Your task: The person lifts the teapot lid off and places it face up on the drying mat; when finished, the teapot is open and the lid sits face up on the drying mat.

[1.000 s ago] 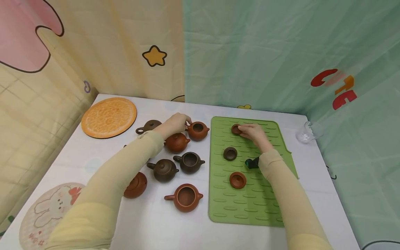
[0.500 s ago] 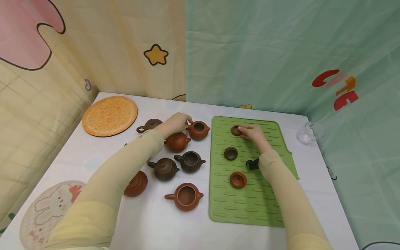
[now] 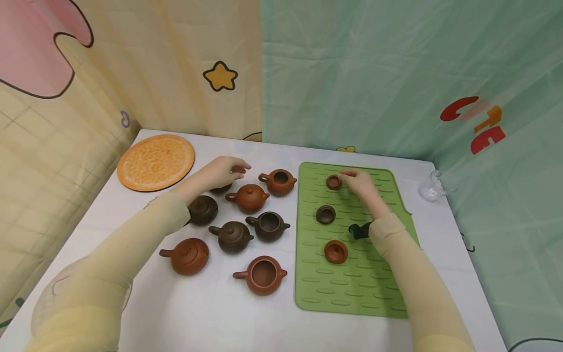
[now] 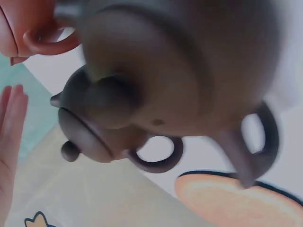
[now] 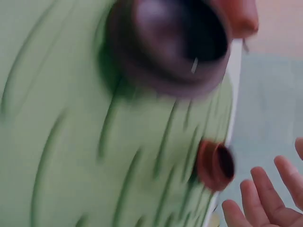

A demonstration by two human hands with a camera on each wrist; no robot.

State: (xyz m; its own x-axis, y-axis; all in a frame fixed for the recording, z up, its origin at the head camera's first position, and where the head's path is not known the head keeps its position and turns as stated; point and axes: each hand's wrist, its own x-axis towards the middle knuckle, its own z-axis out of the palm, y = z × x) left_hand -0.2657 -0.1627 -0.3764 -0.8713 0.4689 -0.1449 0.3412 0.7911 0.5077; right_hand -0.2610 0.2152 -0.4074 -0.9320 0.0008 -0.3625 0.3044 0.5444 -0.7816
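My left hand hovers with loosely bent fingers above a dark teapot, covering most of it. Just to its right stand an uncovered reddish teapot and a lidded one. The left wrist view catches a large dark teapot close up, and only straight fingers at its left edge. On the green mat, a small reddish lid lies upside down at the fingertips of my right hand. Spread, bare fingers appear beside that lid in the right wrist view.
A dark lid and another reddish lid lie upturned nearer on the mat. Left of it stand a dark uncovered teapot, a reddish one and several lidded teapots. An orange round mat and a clear glass pitcher flank them.
My left hand has left the uncovered reddish teapot's handle and moved left. My right hand has let go of the small lid, which now rests on the mat.
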